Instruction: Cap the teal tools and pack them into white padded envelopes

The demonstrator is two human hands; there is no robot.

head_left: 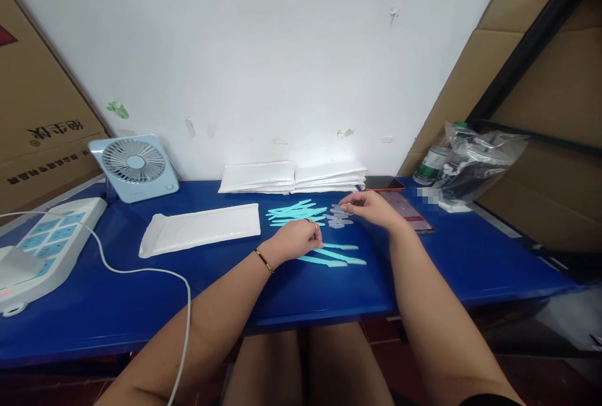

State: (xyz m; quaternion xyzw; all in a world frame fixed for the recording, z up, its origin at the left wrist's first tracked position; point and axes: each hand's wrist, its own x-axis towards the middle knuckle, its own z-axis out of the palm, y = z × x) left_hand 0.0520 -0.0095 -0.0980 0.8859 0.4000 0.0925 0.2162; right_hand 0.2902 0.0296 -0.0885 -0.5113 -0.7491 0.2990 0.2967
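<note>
From the head view, I see two bare hands at work near the middle of the frame, over a blue surface (pixel 329 299). The left hand (pixel 296 240) is bent down with its fingers drawn close together, just in front of a heap of turquoise sticks (pixel 294 211); whether it grips one I cannot tell. Three separate sticks (pixel 333 263) with paler ends lie just below and right of it. The right hand (pixel 371 207) has thumb and forefinger close together over the small clear pieces (pixel 336 221) right of the heap; I cannot tell whether it holds any. A white packet (pixel 202 230) lies left of centre, with stacked packets (pixel 258 175) against the wall behind. A blue fan (pixel 136 164) stands at the left of the frame, and a clear bag (pixel 480 167) sits at the right.
</note>
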